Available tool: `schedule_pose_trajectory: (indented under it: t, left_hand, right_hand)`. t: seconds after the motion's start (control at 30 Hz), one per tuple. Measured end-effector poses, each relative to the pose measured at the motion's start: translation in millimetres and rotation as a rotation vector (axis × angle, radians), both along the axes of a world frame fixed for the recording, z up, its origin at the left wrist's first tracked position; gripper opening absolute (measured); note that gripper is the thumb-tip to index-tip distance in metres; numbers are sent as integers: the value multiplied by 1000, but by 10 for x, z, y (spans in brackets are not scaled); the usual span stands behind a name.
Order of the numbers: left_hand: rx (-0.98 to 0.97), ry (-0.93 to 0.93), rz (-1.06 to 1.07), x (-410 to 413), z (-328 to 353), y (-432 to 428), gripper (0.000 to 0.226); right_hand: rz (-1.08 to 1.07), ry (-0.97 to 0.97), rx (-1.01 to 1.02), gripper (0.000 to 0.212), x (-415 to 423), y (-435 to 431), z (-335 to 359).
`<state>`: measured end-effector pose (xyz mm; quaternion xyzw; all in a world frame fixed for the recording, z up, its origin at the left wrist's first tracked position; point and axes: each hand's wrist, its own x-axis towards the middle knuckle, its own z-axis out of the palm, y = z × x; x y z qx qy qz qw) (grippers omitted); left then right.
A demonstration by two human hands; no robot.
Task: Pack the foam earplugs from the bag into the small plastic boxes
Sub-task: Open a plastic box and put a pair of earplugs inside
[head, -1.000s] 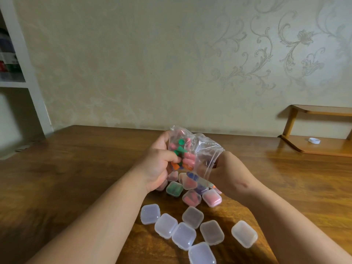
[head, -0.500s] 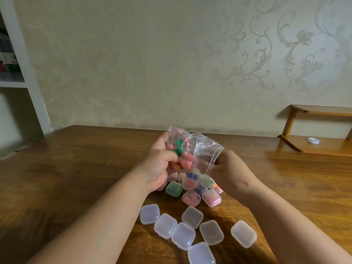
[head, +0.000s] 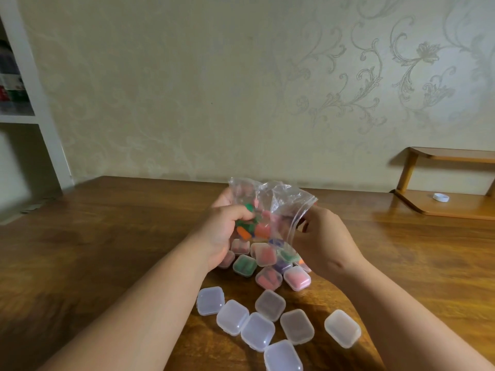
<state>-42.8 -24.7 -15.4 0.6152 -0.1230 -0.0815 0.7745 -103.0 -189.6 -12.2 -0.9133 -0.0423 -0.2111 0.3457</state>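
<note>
A clear plastic zip bag (head: pixel 278 207) of coloured foam earplugs (head: pixel 250 230) is held above the brown wooden table (head: pixel 107 250), near its middle. The left hand (head: pixel 222 231) grips the bag's left side, its fingers curled round the bunched plastic and the green, orange and pink plugs inside. The right hand (head: pixel 324 242) pinches the bag's zip-strip edge on the right, with its fingers bent. Beneath the bag, partly hidden by it, lies a cluster of small square translucent plastic boxes with closed lids and coloured plugs inside (head: pixel 269 278). Nearer, between the forearms, lie more boxes of the same kind, closed and colourless (head: pixel 258 330), some of them touching. At the far right a low wooden shelf (head: pixel 455 210) carries a small round white cap (head: pixel 441 197). A white shelving unit (head: pixel 40 103) stands at the far left.
</note>
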Motion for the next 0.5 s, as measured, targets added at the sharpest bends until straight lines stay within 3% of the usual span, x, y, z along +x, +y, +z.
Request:
schedule_pose_trajectory:
  t: [0.1,0.3,0.5]
  left_hand:
    - [178,-33,153,95,-57,18,37]
    - [160,62,399,346,-162,145,46]
    - [232,90,465,421,-232,244,56]
  right_hand:
    - [-67,-101,46,11,14,-22,-5]
    - [-162,-176,182,9,22,-76,35]
    - [-179,-117,183,14,29,-84,20]
